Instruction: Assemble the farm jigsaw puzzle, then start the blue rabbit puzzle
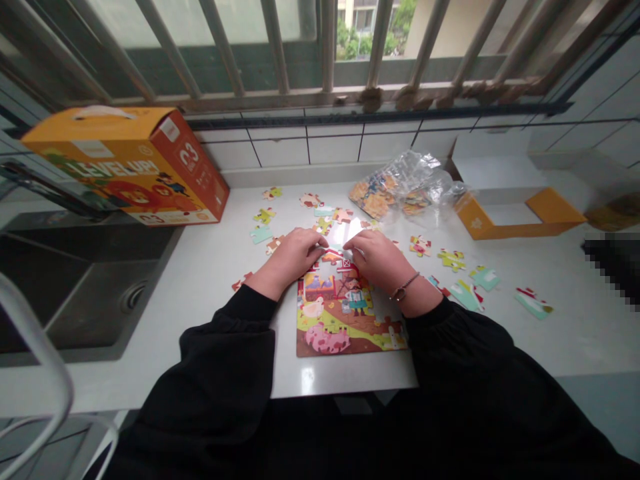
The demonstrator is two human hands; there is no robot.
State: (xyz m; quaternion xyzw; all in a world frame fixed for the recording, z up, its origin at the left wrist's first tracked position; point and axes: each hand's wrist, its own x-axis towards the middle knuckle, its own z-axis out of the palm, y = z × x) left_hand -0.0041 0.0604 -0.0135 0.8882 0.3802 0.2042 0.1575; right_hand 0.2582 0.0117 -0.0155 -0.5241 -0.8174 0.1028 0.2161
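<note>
A partly assembled jigsaw puzzle point(327, 320) lies flat on the white counter, showing a farm scene with a pink spotted pig, a white hen and a figure by a red barn. At its upper edge is a puzzle piece point(332, 256) with red, white and orange on it. My left hand point(297, 257) grips the piece's left side between thumb and fingers. From the right, my right hand point(377, 260) pinches its other side. Fingertips cover part of the piece. Loose puzzle pieces point(451, 259) are scattered beyond and to both sides of my hands.
An orange box point(125, 167) stands at the back left, beside a dark sink point(100, 293). Clear plastic bags point(395, 187) with more pieces lie at the back. To their right sits an open orange-and-white box part point(520, 217). A barred window rises behind the counter point(215, 267).
</note>
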